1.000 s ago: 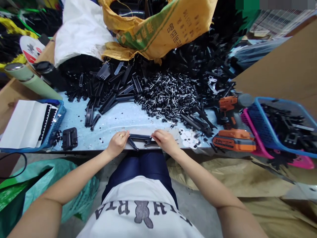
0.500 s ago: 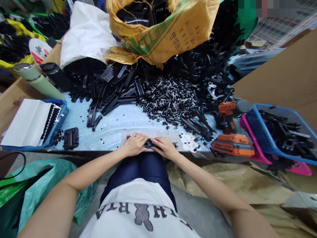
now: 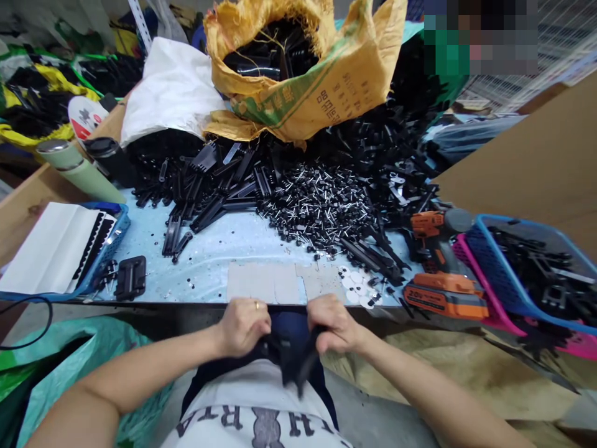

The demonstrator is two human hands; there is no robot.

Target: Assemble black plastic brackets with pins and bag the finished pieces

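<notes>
Over my lap, just off the table's front edge, my left hand (image 3: 245, 326) is closed on one end of a black plastic part (image 3: 290, 359). My right hand (image 3: 332, 325) grips the other side of it with curled fingers. The part hangs between the hands, blurred by motion, so its shape is unclear. On the table edge behind the hands lie grey cardboard pieces (image 3: 252, 282), with white round discs (image 3: 357, 283) at their right. Farther back spreads a pile of small black pieces with metal pins (image 3: 321, 202).
An orange cordless drill (image 3: 445, 292) stands at the right beside a blue basket (image 3: 517, 292) of black parts. At the left are another blue basket (image 3: 105, 249), a green bottle (image 3: 79, 168) and a black case (image 3: 130, 278). A yellow sack (image 3: 308, 112) lies at the back.
Both hands have left the cardboard and moved toward my body, lifting the black part off the table. Its ends now hang down, and the view has tilted slightly up.
</notes>
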